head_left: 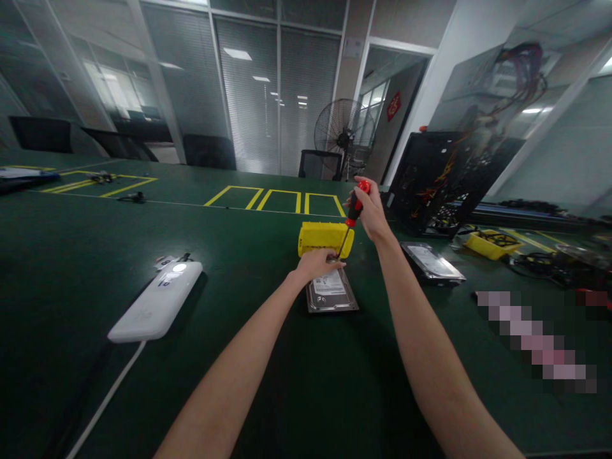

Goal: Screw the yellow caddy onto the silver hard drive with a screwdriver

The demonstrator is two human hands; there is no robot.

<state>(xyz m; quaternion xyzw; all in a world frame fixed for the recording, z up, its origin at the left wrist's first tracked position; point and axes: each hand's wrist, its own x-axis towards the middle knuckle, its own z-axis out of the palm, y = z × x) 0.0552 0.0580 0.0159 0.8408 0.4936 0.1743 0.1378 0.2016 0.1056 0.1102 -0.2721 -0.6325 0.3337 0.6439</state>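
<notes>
A silver hard drive (333, 296) with a white label lies flat on the green table, in front of a yellow plastic bin (325, 238). Across the drive's far end rests my left hand (316, 262), closed over it, its thumb and fingers around the screwdriver's tip. Above and to the right, my right hand (371, 210) is wrapped round the handle of a red and black screwdriver (353, 207). The shaft slants down to the far end of the drive. My left fingers hide the exact spot where the tip lands.
A second hard drive (433, 262) lies to the right, near a small yellow tray (492, 244) of cables. An open black computer case (440, 182) stands behind it. At left is a white power bank (160, 299) with a cable. Yellow tape outlines (280, 201) mark the far table.
</notes>
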